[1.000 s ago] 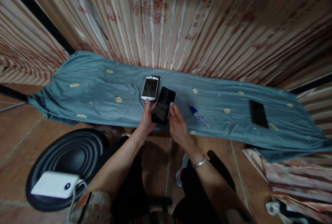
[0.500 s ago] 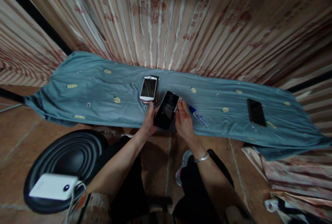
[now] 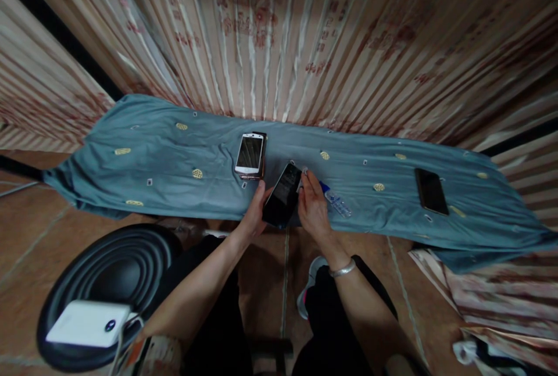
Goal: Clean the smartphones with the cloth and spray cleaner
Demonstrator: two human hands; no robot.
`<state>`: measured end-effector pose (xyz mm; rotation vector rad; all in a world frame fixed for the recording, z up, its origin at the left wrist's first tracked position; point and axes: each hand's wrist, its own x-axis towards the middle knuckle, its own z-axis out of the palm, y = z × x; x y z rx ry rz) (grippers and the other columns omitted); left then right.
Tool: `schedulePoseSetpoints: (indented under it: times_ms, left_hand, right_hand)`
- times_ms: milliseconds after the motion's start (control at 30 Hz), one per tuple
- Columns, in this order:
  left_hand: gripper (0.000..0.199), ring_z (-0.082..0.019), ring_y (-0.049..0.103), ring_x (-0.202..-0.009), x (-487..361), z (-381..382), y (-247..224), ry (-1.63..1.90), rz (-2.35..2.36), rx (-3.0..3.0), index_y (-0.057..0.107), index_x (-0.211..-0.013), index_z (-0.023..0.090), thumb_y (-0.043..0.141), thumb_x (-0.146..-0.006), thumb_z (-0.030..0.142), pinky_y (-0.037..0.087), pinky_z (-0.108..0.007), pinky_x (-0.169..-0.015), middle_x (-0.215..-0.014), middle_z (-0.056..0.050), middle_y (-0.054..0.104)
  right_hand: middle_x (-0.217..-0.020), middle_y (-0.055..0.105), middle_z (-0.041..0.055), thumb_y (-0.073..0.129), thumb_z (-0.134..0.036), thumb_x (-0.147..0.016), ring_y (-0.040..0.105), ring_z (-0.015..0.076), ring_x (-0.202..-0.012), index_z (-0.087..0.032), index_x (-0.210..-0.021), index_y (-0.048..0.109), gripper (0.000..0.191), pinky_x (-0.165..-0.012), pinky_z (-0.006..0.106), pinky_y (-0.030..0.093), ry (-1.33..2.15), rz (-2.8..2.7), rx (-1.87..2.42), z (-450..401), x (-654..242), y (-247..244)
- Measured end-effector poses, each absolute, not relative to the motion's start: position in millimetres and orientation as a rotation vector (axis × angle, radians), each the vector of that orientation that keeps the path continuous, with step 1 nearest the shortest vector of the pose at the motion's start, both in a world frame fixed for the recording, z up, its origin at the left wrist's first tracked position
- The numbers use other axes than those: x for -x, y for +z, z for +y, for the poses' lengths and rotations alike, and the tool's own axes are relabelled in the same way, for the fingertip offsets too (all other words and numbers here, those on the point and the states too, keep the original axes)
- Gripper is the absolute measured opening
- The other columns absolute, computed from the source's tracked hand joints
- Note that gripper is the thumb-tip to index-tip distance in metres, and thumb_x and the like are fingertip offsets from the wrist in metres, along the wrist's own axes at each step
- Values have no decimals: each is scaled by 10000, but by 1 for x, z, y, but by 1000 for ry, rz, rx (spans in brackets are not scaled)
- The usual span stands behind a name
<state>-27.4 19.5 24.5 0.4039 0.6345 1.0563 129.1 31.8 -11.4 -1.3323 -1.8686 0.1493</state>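
Note:
A dark phone [image 3: 282,196] is tilted in my left hand [image 3: 255,213], which grips its left edge near the front of the cloth-covered table. Against the phone's upper right edge, my right hand [image 3: 313,204] pinches a small whitish piece, perhaps a cloth or tissue. Just right of that hand lies a clear small bottle [image 3: 339,204] with a blue cap, partly hidden by the fingers. Behind my left hand, a white-framed phone [image 3: 250,153] rests on top of another darker phone. Another black phone [image 3: 431,191] lies far to the right.
A blue-green cloth [image 3: 165,155] with yellow patterns covers the long narrow table, backed by pleated curtains [image 3: 270,45]. At the lower left, a white power bank [image 3: 87,323] with a cable sits on a round black stool [image 3: 113,265].
The phone in my left hand has turned slightly and looks narrower. My right hand is still at its right edge. The whole view has shifted slightly.

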Motion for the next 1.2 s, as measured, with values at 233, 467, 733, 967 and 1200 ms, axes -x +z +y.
schedulePoseSetpoints:
  times_ms: [233,467,733,967,1200]
  left_hand:
    - [649,-311,632,-1214,24,12,26,1038,646,-453,678,-1280,134,543,-884,630,431,-387,-1064,-1156,-125,753]
    - [644,-311,619,-1231,21,6,24,1016,618,-500,656,-1317,166,528,-893,632,422,-401,-1074,-1184,-106,746]
    - [561,-272,668,-1132,15,-1,22,1008,615,-536,689,-1258,188,482,-931,594,508,-362,-959,-1143,-93,753]
    - [532,-267,686,-1077,14,-7,22,1015,626,-480,696,-1245,189,490,-936,570,529,-359,-909,-1133,-99,750]
    - [546,-268,633,-1204,15,-5,27,1059,599,-412,652,-1315,194,451,-958,555,452,-396,-1056,-1207,-93,731]
  right_hand:
    - [-1512,478,187,303,-230,-1024,391,255,-1455,-112,-1464,465,483,-1190,531,366,143,-1909,1334,31,-127,-9]
    - [-1529,464,167,297,-226,-1020,381,249,-1462,-122,-1484,442,497,-1199,512,357,152,-1968,1339,28,-127,1]
    - [-1557,430,144,308,-183,-1006,359,257,-1473,-141,-1503,421,511,-1212,517,344,129,-1999,1300,22,-127,5]
    - [-1549,447,124,329,-146,-982,362,257,-1471,-169,-1502,429,530,-1215,536,338,124,-2034,1270,16,-126,7]
    - [-1539,453,143,344,-111,-964,354,261,-1475,-145,-1464,479,520,-1207,519,360,149,-2101,1234,4,-117,7]
